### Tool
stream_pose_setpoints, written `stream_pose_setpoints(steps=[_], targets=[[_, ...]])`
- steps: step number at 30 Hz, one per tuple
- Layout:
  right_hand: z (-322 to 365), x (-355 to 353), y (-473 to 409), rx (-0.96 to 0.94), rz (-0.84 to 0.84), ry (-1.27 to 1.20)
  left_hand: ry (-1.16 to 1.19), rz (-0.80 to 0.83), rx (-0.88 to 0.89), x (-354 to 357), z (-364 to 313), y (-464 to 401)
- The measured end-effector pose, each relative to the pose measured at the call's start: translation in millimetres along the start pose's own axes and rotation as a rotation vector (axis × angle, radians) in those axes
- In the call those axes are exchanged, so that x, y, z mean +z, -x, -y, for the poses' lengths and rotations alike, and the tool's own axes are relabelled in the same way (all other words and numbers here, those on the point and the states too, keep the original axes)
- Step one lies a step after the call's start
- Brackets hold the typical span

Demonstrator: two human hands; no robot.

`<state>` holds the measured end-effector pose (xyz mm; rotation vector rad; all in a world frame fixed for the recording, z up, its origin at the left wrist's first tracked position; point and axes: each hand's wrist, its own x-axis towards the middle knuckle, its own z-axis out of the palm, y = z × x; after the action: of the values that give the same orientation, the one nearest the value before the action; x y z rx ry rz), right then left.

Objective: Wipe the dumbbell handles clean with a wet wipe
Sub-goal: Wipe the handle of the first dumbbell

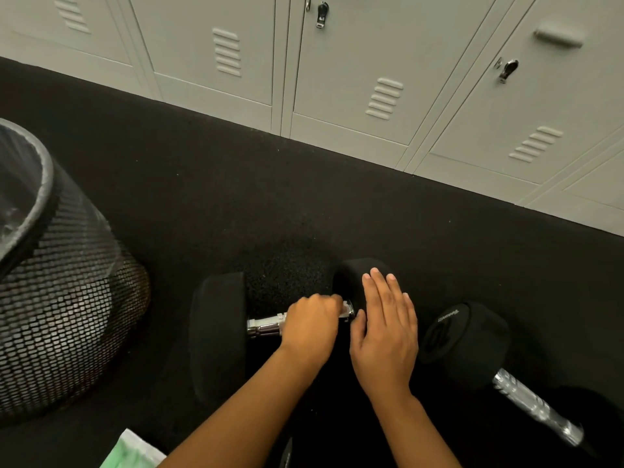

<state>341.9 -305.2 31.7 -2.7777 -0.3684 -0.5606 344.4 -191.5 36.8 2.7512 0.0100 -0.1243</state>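
While a black dumbbell [219,332] lies on the dark rubber floor [236,184], the person's left hand [312,324] curls around its chrome handle [265,326], with a bit of white wipe [347,309] showing past the knuckles. The right hand [385,332] rests flat, fingers straight, on the dumbbell's right head [351,278]. A second dumbbell [472,339] lies just to the right. A mesh bin [67,298] stands at left, grey lockers [337,79] behind, and a green-and-white packet [131,450] at the bottom edge.

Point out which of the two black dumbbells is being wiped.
The left black dumbbell with the chrome handle: the left hand grips its handle, the right hand steadies its end. The right one lies untouched.
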Motion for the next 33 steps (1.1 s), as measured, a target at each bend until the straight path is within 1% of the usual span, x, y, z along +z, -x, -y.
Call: stream_pose_setpoints(steps=[4, 5, 7, 8, 9, 10, 12, 14, 15, 17, 18, 19, 21, 24, 25, 26, 27, 28, 29, 30, 31, 33], targets=[[0, 0, -1, -0.004, 0.008, 0.007, 0.073, -0.110, 0.185, 9, 6, 13], [0, -1, -1, -0.002, 0.011, 0.012, 0.064, -0.090, 0.167, 6, 5, 10], [1, -1, -1, 0.001, 0.023, 0.023, 0.001, -0.012, 0.038, -4, 0, 0], [0, -1, -1, 0.002, 0.028, 0.025, -0.036, -0.019, 0.013, -1, 0, -5], [0, -1, -1, 0.003, 0.028, 0.026, -0.060, -0.037, 0.025, 1, 0, -5], [0, -1, -1, 0.001, 0.025, 0.025, -0.056, -0.045, 0.062, -2, -1, -1], [1, -1, -1, -0.003, 0.016, 0.026, -0.042, -0.148, 0.258, 7, 4, 7], [1, -1, 0, -0.004, 0.011, 0.027, -0.049, -0.189, 0.367, 15, 10, 10], [0, 0, 0, -0.003, 0.006, 0.025, -0.011, -0.122, 0.330, 12, 12, 9], [0, 1, 1, -0.003, 0.005, 0.024, 0.052, 0.002, 0.145, 6, 8, -2], [0, 1, 1, -0.002, 0.007, 0.026, 0.067, 0.020, 0.052, 3, 8, -8], [0, 0, 1, -0.001, 0.008, 0.028, 0.053, 0.020, 0.001, 3, 10, -12], [0, 0, 1, 0.000, 0.009, 0.025, 0.054, -0.005, 0.022, 4, 10, -13], [1, -1, 2, 0.005, 0.006, 0.014, 0.074, -0.096, 0.251, 7, 9, 4], [1, -1, 2, 0.006, 0.002, 0.012, 0.068, -0.113, 0.293, 10, 10, 7], [1, -1, 2, 0.008, 0.002, 0.011, 0.073, -0.078, 0.277, 10, 9, 6], [1, -1, 2, 0.008, 0.003, 0.013, 0.072, -0.028, 0.225, 7, 6, 2], [0, 0, 2, 0.007, 0.007, 0.015, 0.065, 0.029, 0.137, 2, 4, -2], [0, 0, 2, 0.007, 0.009, 0.017, 0.044, 0.020, 0.070, 2, 5, -7], [0, 0, 2, 0.007, 0.012, 0.017, 0.023, -0.016, 0.055, 3, 7, -9], [1, -1, 1, 0.008, 0.012, 0.017, 0.031, -0.018, 0.064, 2, 7, -8], [1, -1, 0, 0.007, 0.011, 0.014, 0.102, -0.048, 0.158, 4, 8, 1]])
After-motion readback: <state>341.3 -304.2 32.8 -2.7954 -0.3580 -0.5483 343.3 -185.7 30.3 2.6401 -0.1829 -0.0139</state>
